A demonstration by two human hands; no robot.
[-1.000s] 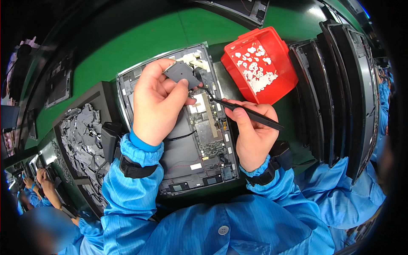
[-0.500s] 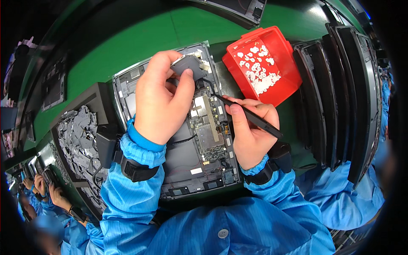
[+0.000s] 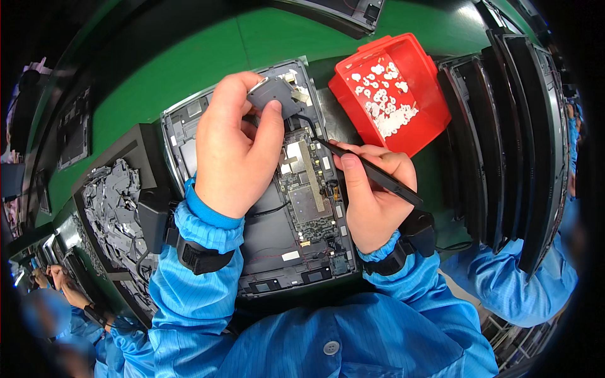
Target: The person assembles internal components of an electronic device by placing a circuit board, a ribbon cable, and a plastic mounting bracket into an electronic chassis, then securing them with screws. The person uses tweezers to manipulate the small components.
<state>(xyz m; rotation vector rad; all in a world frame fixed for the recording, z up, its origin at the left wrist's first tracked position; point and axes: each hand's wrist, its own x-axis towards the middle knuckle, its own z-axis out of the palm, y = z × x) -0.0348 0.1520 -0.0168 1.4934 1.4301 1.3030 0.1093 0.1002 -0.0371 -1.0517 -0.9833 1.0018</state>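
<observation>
An opened flat device chassis lies in front of me, its circuit board and cables exposed. Over its upper part, my left hand pinches a small grey metal plate between thumb and fingers; the plate is tilted up off the chassis. My right hand is closed around black tweezers. Their tip is by a black cable near the top right of the board, and I cannot tell whether it touches. The underside of the plate is hidden.
A red bin with small white pieces stands beyond my right hand. Dark panels stand upright at the right. A black foam tray of grey metal plates is at the left. Co-workers' hands show at the lower left.
The view has shifted slightly. Both hands keep their grips, the left on the metal plate and the right on the tweezers, with hardly any movement. The co-worker's hands at the left have moved.
</observation>
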